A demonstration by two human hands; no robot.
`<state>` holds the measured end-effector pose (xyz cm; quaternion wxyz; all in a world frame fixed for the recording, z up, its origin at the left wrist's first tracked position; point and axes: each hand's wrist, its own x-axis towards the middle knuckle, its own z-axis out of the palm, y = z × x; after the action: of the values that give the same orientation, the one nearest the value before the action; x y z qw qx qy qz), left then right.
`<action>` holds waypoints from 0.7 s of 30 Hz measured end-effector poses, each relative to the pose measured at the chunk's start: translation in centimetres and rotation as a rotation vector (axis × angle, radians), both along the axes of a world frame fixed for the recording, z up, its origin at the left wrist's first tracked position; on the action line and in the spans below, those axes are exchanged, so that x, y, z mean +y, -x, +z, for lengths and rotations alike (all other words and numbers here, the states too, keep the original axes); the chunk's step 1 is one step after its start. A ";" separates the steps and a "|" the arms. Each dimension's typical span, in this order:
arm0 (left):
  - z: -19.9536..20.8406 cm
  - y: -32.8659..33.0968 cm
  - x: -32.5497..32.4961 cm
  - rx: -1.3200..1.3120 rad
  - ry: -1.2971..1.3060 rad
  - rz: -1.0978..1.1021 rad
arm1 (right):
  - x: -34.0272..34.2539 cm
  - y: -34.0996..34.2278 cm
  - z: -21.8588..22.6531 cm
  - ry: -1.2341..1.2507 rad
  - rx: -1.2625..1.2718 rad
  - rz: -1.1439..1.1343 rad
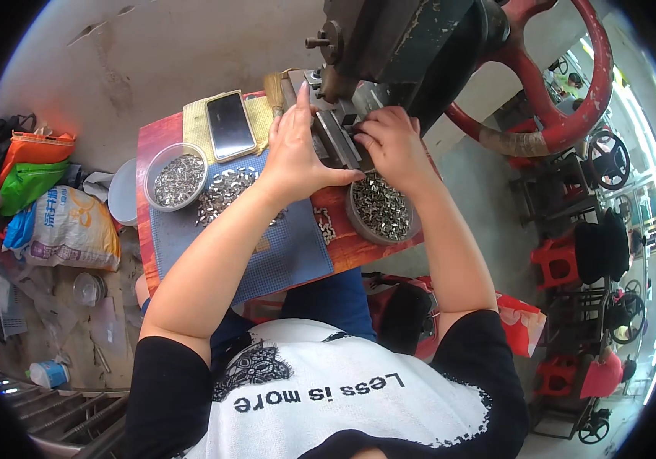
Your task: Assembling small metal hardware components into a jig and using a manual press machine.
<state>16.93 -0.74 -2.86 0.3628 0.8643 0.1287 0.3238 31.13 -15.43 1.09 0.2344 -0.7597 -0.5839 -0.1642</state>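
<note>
Metal bits fill the tub at our desk's near right corner. We seem to be loading the press: left hand spread wide, seemingly empty; right hand curled, grip hidden. Next likely needs both hands clear.

glossy metal pieces, smooth plastic tub, matt textured mat

The person wore a short-sleeved T-shirt with a white front and black short sleeves. Dark lettering ran across the chest, and a black lace-patterned motif lay on its left side. The white gave way to black along a ragged, speckled edge, and the neckline was black. Navy bottoms covered the lap; forearms and hands were uncovered.
</note>
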 end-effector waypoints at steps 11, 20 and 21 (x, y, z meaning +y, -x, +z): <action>1.7 0.7 -5.4 -0.252 -0.359 -0.178 | -6.0 3.7 0.4 -0.056 1.061 -0.021; 2.3 5.3 -5.0 0.072 -0.263 0.055 | -7.5 3.4 -2.4 -0.023 0.387 -0.313; 2.2 5.8 -4.5 0.199 -0.220 0.099 | -7.3 3.1 -2.4 -0.023 0.388 -0.311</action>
<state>11.14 -5.20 -0.63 0.2351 0.9193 0.1702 0.2660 28.05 -22.68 -1.29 0.3229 -0.8550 -0.4020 -0.0559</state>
